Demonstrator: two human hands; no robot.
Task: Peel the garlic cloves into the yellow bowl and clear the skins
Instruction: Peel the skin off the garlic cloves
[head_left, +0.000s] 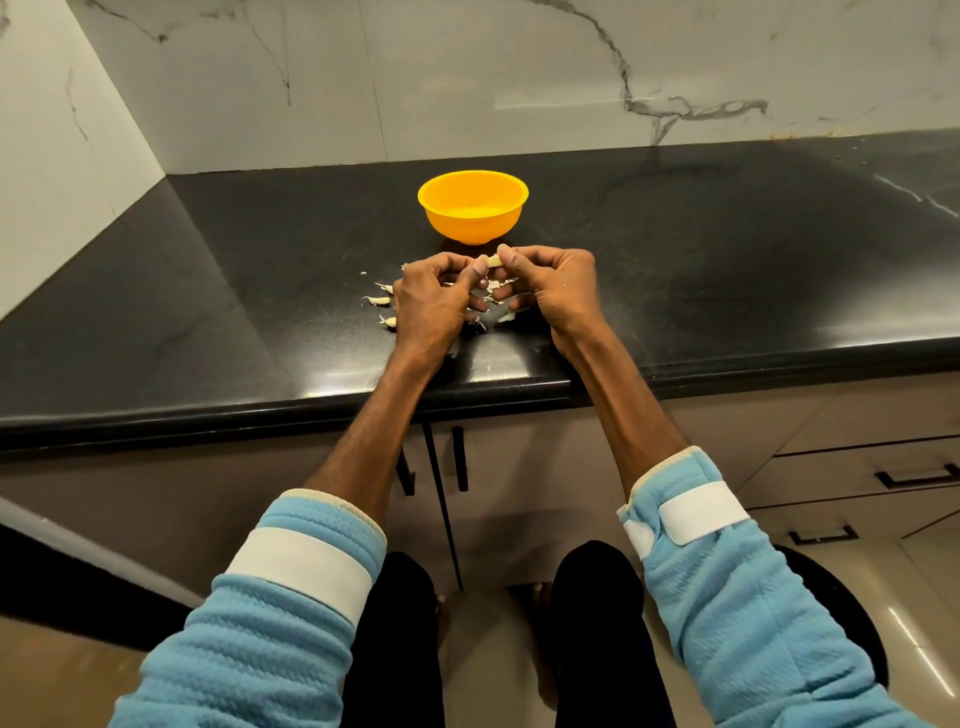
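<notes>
Several loose garlic cloves (378, 300) just left of the grip on the black countertop (208, 291), partly tucked behind the left hand (431, 304). Scraps of skin (487, 300) strewn directly beneath the grip and a little toward the near side. Just beyond the grip, the yellow bowl (470, 223), upright, mouth open upward, apart from the hands; contents not discernible. Bare counter between grip and bowl. At the grip itself, one garlic clove (493, 261), held off the counter: pinched at its left end by the left thumb and fingers, at its right end by the curled fingertips of the right hand (558, 286), both hands closed tight on it, knuckles up. Lies roughly level, long axis running left to right across the grip, slightly raised toward the right. Mostly covered by fingers, so tip and root end cannot be told apart. Toward the body from the grip, the rounded front edge (519, 387) of the counter, crossed by both forearms (374, 415). Wide open counter to the left and right of the grip, and beyond the bowl up to the marble wall (467, 78); a side wall (52, 156) closing the far left corner.
</notes>
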